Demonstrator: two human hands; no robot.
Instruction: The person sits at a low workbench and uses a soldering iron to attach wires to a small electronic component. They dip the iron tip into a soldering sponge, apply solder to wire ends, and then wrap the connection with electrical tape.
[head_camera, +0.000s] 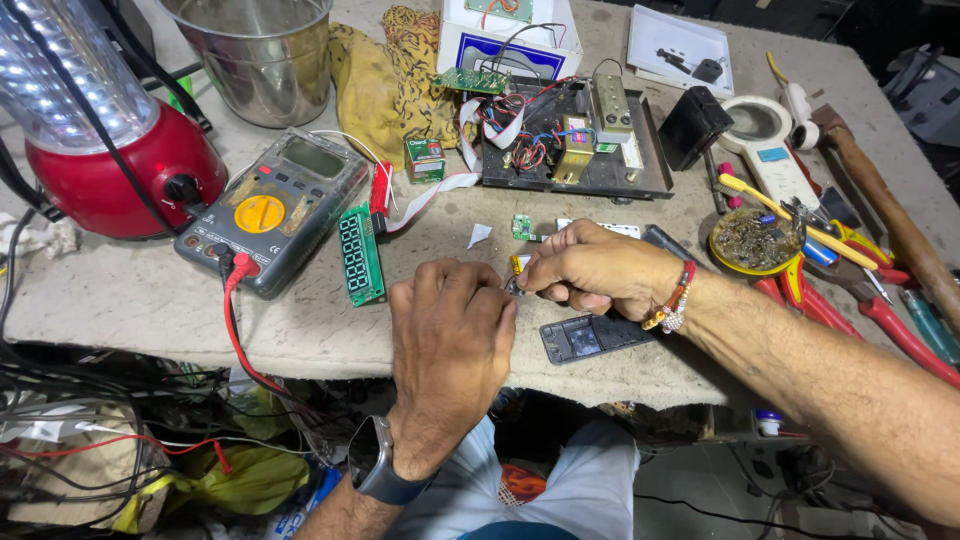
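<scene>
Both hands met near the front edge of the workbench (150, 300). The left hand (450, 340) and the right hand (595, 270) pinched together one small yellow-tipped part (517, 264), fingers closed on it. One dark phone body (590, 337) lay just under the right hand. One multimeter (275, 210) and one green display board (360, 255) lay toward the left edge.

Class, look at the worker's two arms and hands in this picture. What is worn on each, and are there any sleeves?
Both forearms are bare, with no sleeves or gloves in view. The left hand has a dark smartwatch with a dark band on its wrist. The right hand has bracelets on its wrist: red and orange thread together with pale beads. No rings can be made out on either hand.
</scene>
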